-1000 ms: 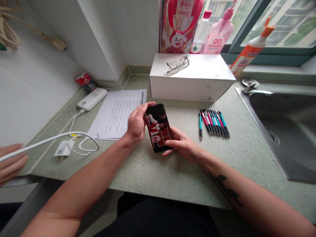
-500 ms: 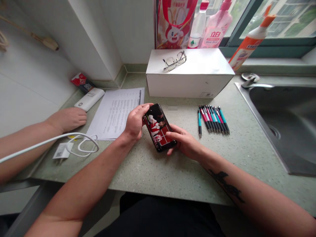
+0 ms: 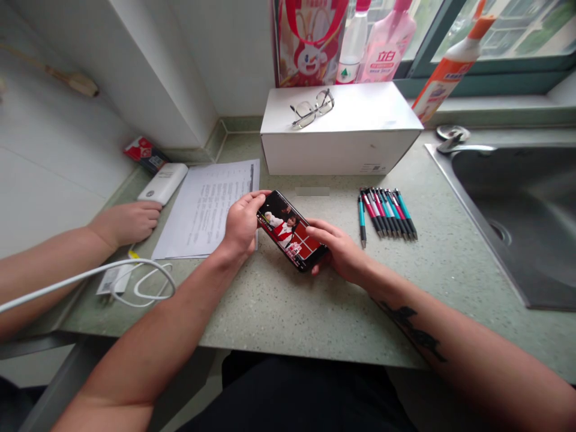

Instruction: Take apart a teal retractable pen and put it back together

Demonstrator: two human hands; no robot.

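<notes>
A black smartphone [image 3: 290, 231] is held between my two hands above the green speckled counter, tilted with its lit screen towards me. On the screen a figure in red and white shows against a red and black scene. My left hand [image 3: 243, 223] is closed on the phone's upper left end, thumb along the edge. Around its lower right end my right hand [image 3: 339, 249] is closed, thumb over the screen's edge and fingers partly hidden beneath. Printed sheets [image 3: 204, 207] lie just left of my left hand. To the right of my right hand are several click pens [image 3: 387, 213] in a row.
Behind the phone stands a white box [image 3: 333, 150] with eyeglasses [image 3: 314, 110] on top. A steel sink [image 3: 517, 228] is at right. At left, another person's hand [image 3: 130, 222] rests near a white power bank [image 3: 162, 183]; a white cable [image 3: 90, 273] and charger [image 3: 112, 281] lie nearer.
The phone has turned counter-clockwise towards a more sideways tilt, still in both my hands. The camera view has shifted slightly. The other person's hand stays by the power bank.
</notes>
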